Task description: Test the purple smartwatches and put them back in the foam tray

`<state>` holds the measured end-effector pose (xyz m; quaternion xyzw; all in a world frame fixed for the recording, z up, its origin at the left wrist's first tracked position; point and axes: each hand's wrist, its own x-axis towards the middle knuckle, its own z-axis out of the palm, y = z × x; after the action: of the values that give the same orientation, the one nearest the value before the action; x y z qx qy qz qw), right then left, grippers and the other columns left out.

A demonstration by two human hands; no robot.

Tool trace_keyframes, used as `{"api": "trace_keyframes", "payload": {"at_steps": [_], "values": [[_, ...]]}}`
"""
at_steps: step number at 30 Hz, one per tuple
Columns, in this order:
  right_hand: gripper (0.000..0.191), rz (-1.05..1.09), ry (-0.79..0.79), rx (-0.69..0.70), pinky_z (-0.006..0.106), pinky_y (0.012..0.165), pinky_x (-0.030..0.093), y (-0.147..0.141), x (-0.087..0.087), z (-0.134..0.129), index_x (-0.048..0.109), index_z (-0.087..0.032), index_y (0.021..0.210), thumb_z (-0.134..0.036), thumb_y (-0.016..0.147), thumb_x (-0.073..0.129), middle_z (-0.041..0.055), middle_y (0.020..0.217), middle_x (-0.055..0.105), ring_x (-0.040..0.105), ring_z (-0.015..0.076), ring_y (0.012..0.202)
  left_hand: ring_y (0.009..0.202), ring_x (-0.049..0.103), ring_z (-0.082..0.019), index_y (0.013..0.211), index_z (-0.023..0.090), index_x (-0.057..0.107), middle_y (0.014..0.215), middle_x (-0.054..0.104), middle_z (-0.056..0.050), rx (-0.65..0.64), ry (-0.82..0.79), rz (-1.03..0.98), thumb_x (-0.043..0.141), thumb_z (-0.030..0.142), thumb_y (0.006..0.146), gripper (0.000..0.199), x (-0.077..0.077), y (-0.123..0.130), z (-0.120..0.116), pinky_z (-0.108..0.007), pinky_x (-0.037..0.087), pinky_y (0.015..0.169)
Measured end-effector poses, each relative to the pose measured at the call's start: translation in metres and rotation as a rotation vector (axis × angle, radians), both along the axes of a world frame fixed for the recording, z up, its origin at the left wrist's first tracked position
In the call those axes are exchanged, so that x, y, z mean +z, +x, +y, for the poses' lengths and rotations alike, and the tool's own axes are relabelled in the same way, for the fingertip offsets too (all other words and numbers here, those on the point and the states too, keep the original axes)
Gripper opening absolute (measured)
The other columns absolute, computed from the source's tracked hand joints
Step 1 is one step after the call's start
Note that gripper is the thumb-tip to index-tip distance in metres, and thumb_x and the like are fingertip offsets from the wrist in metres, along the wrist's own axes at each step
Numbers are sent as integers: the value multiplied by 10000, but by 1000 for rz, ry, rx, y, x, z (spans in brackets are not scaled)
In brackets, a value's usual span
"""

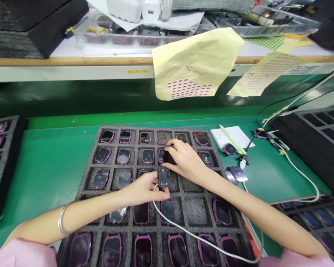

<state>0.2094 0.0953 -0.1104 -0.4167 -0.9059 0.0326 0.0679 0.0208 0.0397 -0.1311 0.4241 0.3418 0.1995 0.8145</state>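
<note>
A grey foam tray with square compartments holds several purple-framed watch bodies. Between its thumb and fingers my left hand grips a small black square module, from which a white cable runs down to the right. My right hand reaches into the second row, its thumb and fingertips at the edges of a dark-screened watch body. That watch body sits in its compartment, just above the black module.
Right of the tray lie a notepad, a light green pen, loose watch bodies and cables. Foam trays stand at the left and right. Yellow paper hangs from the shelf.
</note>
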Motion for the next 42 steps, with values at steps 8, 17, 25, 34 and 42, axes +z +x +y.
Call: {"api": "trace_keyframes", "payload": {"at_steps": [8,17,25,34,42], "values": [[333,259,-135,4,496,896,466,10,16,8,601,-143,985,-239,720,778,152,1186,491,519,321,1071,653,547,-100,868,123,572,827,639,-42,6,-20,0,795,262,627,357,5,-1,2,-231,422,632],[401,280,-315,107,492,922,475,10,27,-46,514,-194,1214,-306,852,645,127,1226,549,538,295,1109,593,437,-78,929,141,550,742,535,36,-17,120,-52,812,239,606,427,-5,-1,0,-204,341,534],[358,301,-233,134,482,865,479,3,10,-51,488,-176,1227,-268,895,584,140,1141,585,569,288,1013,461,291,-54,715,141,506,523,374,81,127,62,-31,651,453,762,347,1,0,-4,-201,225,438],[398,541,-302,123,400,815,510,-2,-4,-51,513,-185,1162,-192,790,652,106,1068,593,590,251,960,491,281,-58,665,144,481,552,375,65,127,15,-67,679,523,702,430,2,-3,-5,-212,199,458],[417,565,-314,129,409,861,504,1,-7,-56,482,-177,1219,-186,831,637,127,1113,559,569,249,1010,509,276,-62,734,128,505,578,361,67,101,50,-68,652,477,748,379,-1,-4,-5,-218,209,476]]}}
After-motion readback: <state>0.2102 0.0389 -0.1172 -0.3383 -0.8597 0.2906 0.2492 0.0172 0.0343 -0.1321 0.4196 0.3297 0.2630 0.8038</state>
